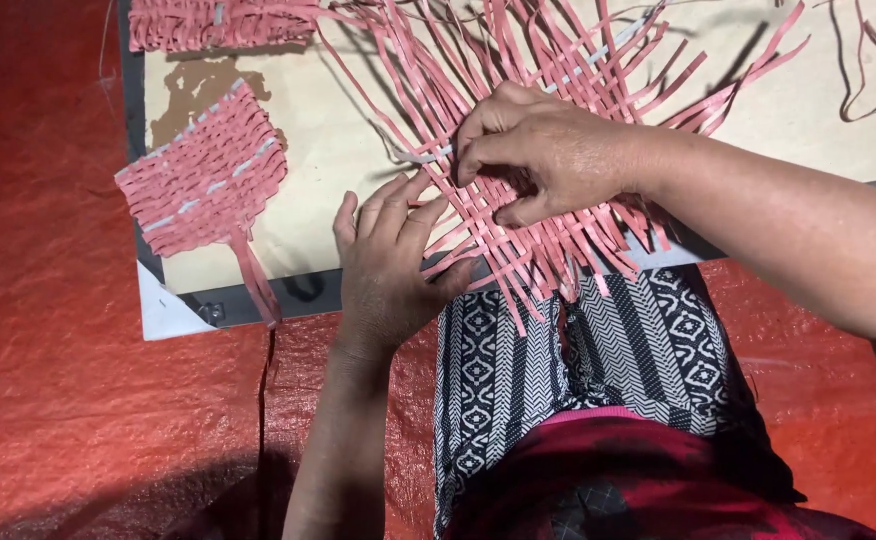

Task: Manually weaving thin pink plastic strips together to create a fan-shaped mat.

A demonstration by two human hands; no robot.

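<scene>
Centrally, item one: a half-woven mat of pink strips [518, 215], lying on a tan board [328, 150] and overhanging its near edge onto the person's patterned lap cloth [608, 350]; loose strip ends fan out toward twelve and two o'clock, unwoven, so they can be picked up singly.

Item two: left hand [388, 265], at seven o'clock of the weave, palm down, fingers spread and flattened on the board with the thumb on the woven edge, apparently to pin the piece so it does not slide.

Item three: right hand [538, 150], at the weave's centre, fingers curled and bunched, pinching one or more pink strips between thumb and fingertips; which strip cannot be told.

Item four: a pale grey strip [418, 156], running out from under the right hand toward nine o'clock.

Item five: a finished fan-shaped woven piece [203, 180] with a strip tail, set aside at nine o'clock, well apart from the hands.

Item six: another woven piece [218, 22] at eleven o'clock.

Item seven: red tarpaulin [58, 350] beneath all.
</scene>
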